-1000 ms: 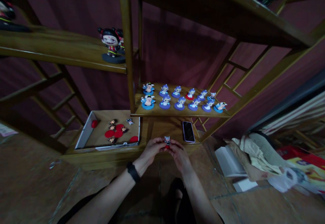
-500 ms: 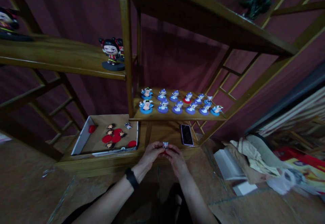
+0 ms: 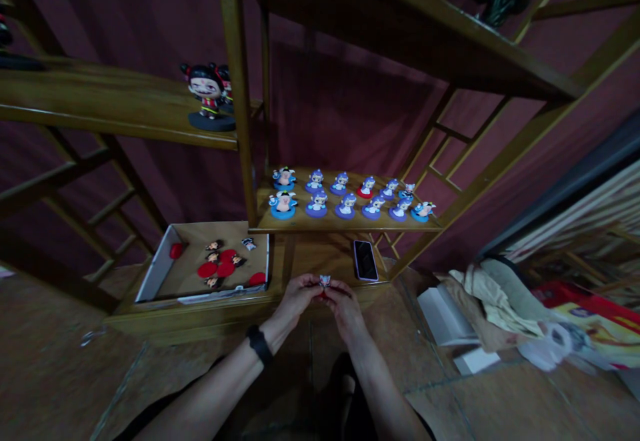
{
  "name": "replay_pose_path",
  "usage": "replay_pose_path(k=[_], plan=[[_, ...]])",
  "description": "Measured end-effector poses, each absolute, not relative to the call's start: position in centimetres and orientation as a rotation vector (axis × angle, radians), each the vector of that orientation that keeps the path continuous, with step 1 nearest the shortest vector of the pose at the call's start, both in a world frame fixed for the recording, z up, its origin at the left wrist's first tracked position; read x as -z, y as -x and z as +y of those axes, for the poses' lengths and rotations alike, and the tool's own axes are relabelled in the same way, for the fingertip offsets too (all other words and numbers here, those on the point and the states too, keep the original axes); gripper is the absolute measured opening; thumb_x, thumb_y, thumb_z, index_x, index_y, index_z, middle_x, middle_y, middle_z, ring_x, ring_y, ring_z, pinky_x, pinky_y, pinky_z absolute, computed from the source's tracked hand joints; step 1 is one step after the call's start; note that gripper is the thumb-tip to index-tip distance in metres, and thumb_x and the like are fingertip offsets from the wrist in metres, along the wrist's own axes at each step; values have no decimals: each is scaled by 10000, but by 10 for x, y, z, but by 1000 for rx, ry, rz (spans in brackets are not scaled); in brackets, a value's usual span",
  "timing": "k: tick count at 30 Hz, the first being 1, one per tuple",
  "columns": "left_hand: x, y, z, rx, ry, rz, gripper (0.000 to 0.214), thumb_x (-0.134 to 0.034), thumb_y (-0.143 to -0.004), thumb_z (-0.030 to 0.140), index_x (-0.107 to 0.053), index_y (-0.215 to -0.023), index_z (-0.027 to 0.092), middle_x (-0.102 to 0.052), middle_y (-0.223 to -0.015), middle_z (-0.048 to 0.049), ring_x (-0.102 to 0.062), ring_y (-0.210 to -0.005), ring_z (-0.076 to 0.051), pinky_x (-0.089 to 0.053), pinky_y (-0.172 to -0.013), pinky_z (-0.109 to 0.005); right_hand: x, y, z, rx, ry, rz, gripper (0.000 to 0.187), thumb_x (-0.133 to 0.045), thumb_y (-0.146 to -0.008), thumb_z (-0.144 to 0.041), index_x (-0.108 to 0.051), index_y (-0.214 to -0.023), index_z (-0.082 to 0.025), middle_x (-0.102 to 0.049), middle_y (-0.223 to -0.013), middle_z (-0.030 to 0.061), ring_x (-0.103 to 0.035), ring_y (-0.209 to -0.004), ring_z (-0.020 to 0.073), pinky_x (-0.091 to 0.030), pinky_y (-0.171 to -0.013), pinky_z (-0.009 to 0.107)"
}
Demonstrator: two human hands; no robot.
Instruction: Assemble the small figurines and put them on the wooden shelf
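A small figurine (image 3: 325, 281) with a pale head is pinched between my two hands, low in front of the shelf unit. My left hand (image 3: 301, 294) grips it from the left, with a black band on that wrist. From the other side my right hand (image 3: 344, 302) has its fingers closed on it. The fingers hide most of its lower part; a bit of red shows there. To the left, an open cardboard box (image 3: 190, 294) holds several small dark-haired figurines (image 3: 214, 257), red discs (image 3: 226, 267) and one black-and-white figurine (image 3: 249, 243).
Above my hands, the wooden shelf (image 3: 320, 223) carries two rows of figurines on blue, purple and red bases. A phone (image 3: 365, 261) lies on the lower board. Larger figurines (image 3: 207, 94) stand on the upper left shelf. White boxes (image 3: 447, 317) and bags lie on the floor at right.
The view has shifted slightly. Both hands stay closed around the small figurine, with less red showing between the fingers than before. The figurines on the shelf and in the box are unchanged.
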State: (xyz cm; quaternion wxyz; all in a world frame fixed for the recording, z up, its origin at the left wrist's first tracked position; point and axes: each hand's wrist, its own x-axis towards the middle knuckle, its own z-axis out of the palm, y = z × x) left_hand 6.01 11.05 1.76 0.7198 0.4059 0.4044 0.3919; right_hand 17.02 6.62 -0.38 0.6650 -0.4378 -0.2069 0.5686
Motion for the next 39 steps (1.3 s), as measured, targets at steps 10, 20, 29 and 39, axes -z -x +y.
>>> replay_pose_path(k=[10,20,29,39], plan=[[-18,-54,114,-826,-780,836,258,-734,-580,225,-676,-807,117,-678,-842,-92,-620,-722,-149,-486,-682,-272,-2,-174,69,-1297,973,-477,208,-725,-573,-234,-661,-762,-176,-691,-862,52,-625,-793,184,-495,-697,302],[-34,-40,123,-770,-773,732,282,-739,-601,183,-682,-870,121,-685,-884,-96,-629,-794,-164,-489,-769,-289,-24,-178,66,-1166,1019,-788,262,-687,-646,-246,-672,-906,-218,-687,-935,22,-598,-900,176,-445,-854,334],[-27,-41,122,-793,-811,788,250,-708,-650,212,-674,-884,132,-678,-911,-96,-623,-741,-147,-497,-659,-248,-18,-179,65,-1273,989,-670,218,-706,-648,-289,-663,-835,-187,-681,-899,38,-626,-795,169,-496,-767,340],[-27,-44,121,-820,-833,808,235,-724,-615,201,-679,-825,105,-679,-826,-99,-607,-682,-140,-476,-627,-242,-13,-182,65,-1360,944,-587,231,-730,-629,-285,-670,-823,-175,-691,-887,48,-637,-791,165,-502,-772,334]])
